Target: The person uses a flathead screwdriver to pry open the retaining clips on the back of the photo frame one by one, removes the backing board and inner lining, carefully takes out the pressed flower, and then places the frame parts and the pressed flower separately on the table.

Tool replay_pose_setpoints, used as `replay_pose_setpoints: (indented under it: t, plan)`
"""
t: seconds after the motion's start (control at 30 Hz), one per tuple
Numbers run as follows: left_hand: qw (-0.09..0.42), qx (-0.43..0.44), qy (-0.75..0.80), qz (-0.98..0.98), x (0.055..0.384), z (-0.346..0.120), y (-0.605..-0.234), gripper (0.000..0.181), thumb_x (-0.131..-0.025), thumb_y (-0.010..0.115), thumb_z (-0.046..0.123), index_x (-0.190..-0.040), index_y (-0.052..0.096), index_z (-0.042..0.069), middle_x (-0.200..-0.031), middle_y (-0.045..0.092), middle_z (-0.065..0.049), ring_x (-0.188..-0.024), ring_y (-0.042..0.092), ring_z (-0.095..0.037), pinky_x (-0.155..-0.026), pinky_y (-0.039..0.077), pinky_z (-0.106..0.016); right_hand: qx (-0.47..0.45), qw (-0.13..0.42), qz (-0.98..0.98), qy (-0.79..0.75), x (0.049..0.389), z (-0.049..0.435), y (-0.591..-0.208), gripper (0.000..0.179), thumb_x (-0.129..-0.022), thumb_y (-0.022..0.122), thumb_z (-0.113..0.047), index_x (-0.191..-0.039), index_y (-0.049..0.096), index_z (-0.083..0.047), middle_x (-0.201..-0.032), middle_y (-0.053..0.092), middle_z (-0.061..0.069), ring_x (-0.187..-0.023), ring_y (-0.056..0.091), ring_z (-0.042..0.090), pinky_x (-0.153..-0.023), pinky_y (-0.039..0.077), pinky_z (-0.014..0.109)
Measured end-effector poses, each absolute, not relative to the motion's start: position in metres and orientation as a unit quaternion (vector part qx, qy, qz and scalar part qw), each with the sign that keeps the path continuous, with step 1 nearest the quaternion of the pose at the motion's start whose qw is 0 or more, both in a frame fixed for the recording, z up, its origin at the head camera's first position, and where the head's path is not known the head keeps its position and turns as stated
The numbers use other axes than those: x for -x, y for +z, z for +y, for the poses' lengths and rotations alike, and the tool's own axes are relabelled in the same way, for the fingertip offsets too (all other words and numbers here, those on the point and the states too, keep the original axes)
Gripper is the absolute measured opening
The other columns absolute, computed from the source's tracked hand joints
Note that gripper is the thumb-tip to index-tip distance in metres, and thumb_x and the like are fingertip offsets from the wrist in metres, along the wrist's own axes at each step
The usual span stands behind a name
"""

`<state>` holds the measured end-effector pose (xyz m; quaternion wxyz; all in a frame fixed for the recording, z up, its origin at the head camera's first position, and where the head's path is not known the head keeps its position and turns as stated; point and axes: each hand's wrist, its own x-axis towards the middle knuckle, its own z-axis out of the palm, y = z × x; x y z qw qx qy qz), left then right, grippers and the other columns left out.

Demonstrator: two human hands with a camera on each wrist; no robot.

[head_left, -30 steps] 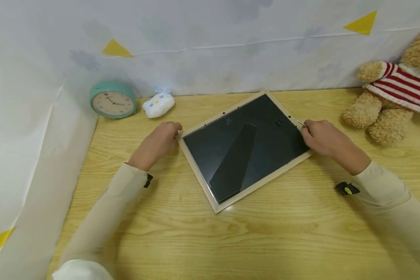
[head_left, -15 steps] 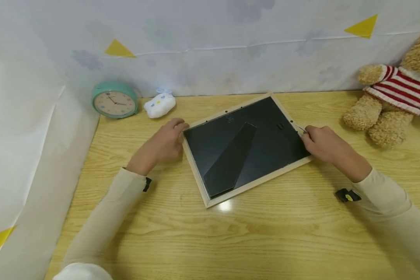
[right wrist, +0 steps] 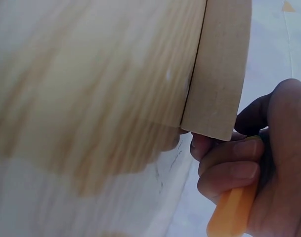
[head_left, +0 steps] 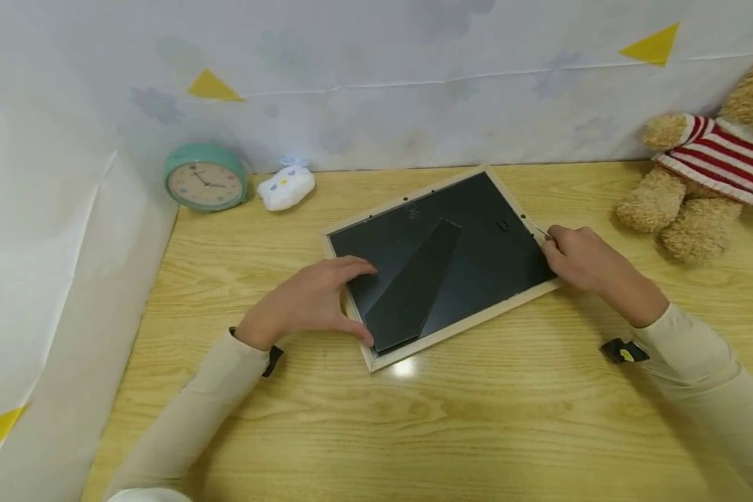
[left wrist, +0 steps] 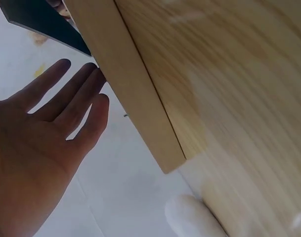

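A picture frame (head_left: 464, 324) lies back side up on the table, its pale wooden border around a black backing board (head_left: 483, 268). A flat black stand leg (head_left: 417, 286) slants across the board. My left hand (head_left: 307, 300) spreads at the frame's left edge, fingers reaching over the board and thumb near the lower left corner. At the right corner, my right hand (head_left: 583, 261) grips a screwdriver (right wrist: 232, 212) by its orange handle. Its thin metal shaft points toward the frame's right edge. The right fingertips sit right at the wooden corner (right wrist: 214, 118).
A teal alarm clock (head_left: 205, 178) and a small white plush (head_left: 286, 187) stand at the back left of the wooden table (head_left: 477, 418). A teddy bear (head_left: 696, 188) in a striped sweater sits at the back right. A pale wall covering (head_left: 376, 125) rises behind.
The frame has turned slightly, its lower left corner shifting left and up. My left hand has left the upper left corner and moved down and right over the left edge.
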<state>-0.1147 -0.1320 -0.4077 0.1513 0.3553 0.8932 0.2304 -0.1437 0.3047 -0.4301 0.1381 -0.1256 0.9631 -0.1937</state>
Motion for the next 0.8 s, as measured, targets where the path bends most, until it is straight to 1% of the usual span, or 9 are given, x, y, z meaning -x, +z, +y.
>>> replay_pose_setpoints:
  t: [0.1, 0.33, 0.43, 0.57, 0.67, 0.8]
  plan:
    - [0.157, -0.357, 0.228, 0.892, 0.111, -0.13, -0.405, 0.101, -0.063, 0.081, 0.072, -0.141, 0.055, 0.013, -0.142, 0.054, -0.003, -0.127, 0.054, -0.022, -0.103, 0.046, -0.042, 0.129, 0.138, 0.962, -0.196, 0.144, 0.304, -0.43, 0.044, -0.108, 0.022, -0.025, -0.075, 0.043, -0.006, -0.062, 0.039, 0.008, -0.05, 0.031, 0.02, -0.052, 0.03, 0.034]
    - [0.164, -0.344, 0.235, 0.894, 0.108, -0.129, -0.399, 0.095, -0.066, 0.083, 0.067, -0.14, 0.056, 0.015, -0.133, 0.06, 0.0, -0.118, 0.059, -0.018, -0.098, 0.049, -0.04, 0.131, 0.138, 0.963, -0.191, 0.141, 0.302, -0.429, 0.043, -0.108, 0.023, -0.024, -0.074, 0.044, -0.006, -0.062, 0.039, 0.009, -0.05, 0.034, 0.021, -0.052, 0.032, 0.034]
    - [0.172, -0.336, 0.241, 0.894, 0.109, -0.13, -0.396, 0.094, -0.067, 0.079, 0.071, -0.139, 0.058, 0.015, -0.129, 0.063, 0.0, -0.113, 0.061, -0.016, -0.096, 0.05, -0.039, 0.126, 0.139, 0.965, -0.185, 0.14, 0.302, -0.428, 0.043, -0.108, 0.023, -0.024, -0.074, 0.044, -0.006, -0.063, 0.039, 0.009, -0.051, 0.035, 0.021, -0.053, 0.032, 0.034]
    - [0.193, -0.318, 0.254, 0.893, 0.11, -0.131, -0.392, 0.096, -0.066, 0.075, 0.076, -0.138, 0.059, 0.015, -0.126, 0.064, 0.001, -0.111, 0.061, -0.015, -0.095, 0.05, -0.038, 0.124, 0.142, 0.965, -0.181, 0.136, 0.3, -0.427, 0.043, -0.107, 0.023, -0.023, -0.074, 0.045, -0.007, -0.062, 0.039, 0.008, -0.051, 0.035, 0.021, -0.053, 0.032, 0.034]
    - [0.203, -0.308, 0.26, 0.893, 0.11, -0.134, -0.392, 0.096, -0.066, 0.076, 0.076, -0.139, 0.059, 0.015, -0.126, 0.065, 0.002, -0.112, 0.061, -0.014, -0.097, 0.049, -0.038, 0.125, 0.148, 0.964, -0.182, 0.131, 0.3, -0.425, 0.042, -0.107, 0.024, -0.022, -0.074, 0.044, -0.007, -0.062, 0.039, 0.007, -0.052, 0.035, 0.02, -0.053, 0.032, 0.034]
    - [0.209, -0.299, 0.272, 0.89, 0.109, -0.139, -0.394, 0.094, -0.068, 0.076, 0.074, -0.139, 0.059, 0.015, -0.124, 0.065, 0.004, -0.109, 0.061, -0.012, -0.096, 0.049, -0.038, 0.124, 0.162, 0.961, -0.189, 0.121, 0.3, -0.424, 0.042, -0.108, 0.024, -0.022, -0.075, 0.045, -0.007, -0.062, 0.04, 0.007, -0.052, 0.035, 0.02, -0.053, 0.033, 0.034]
